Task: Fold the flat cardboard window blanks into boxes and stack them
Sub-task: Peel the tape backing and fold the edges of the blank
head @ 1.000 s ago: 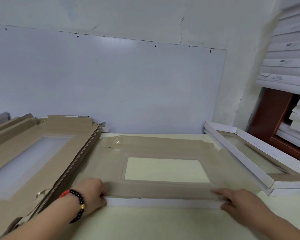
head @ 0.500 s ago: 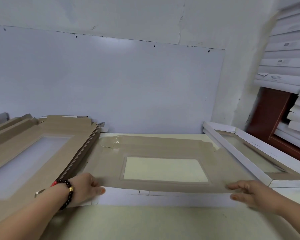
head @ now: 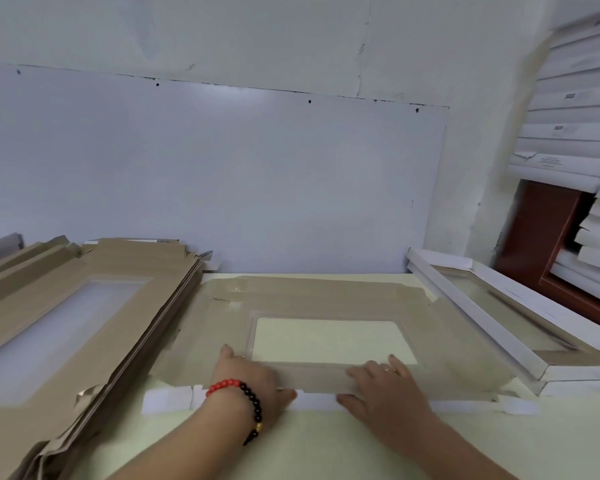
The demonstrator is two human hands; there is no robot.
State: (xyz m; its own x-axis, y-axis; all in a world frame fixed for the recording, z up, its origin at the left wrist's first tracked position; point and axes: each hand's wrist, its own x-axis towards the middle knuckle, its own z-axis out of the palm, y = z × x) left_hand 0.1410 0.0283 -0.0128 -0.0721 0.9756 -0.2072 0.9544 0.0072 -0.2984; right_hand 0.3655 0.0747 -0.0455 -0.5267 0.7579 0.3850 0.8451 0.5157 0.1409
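The flat cardboard window blank [head: 329, 306] lies brown side up on the pale table [head: 326, 445], straight in front of me, its far edge close to the grey wall board [head: 222, 174]. Its near flap [head: 312, 377] is folded over toward the clear window [head: 329, 340], and a white strip of the underside shows along the blank's near edge.

My left hand [head: 248, 379] lies on the blank at the near left corner of the window, fingers [head: 227, 353] straight and released, pressing down flat, with the thumb reaching along the white strip. A bead bracelet [head: 243, 401], red and black, sits on that wrist. My right hand [head: 387, 386] rests on the folded flap near the middle of the blank's near edge, fingers spread and flat, gripping nothing; a ring shows on 1 finger.

Left of the blank, touching its left edge, a pile of unfolded blanks [head: 73, 317] lies tilted, brown faces up. Right of the blank, folded window boxes [head: 499, 317] with white walls lie stacked, the lowest just beside the blank's right corner. Beyond them, further right, more white boxes [head: 575, 133] are piled high against a red-brown panel [head: 541, 237].
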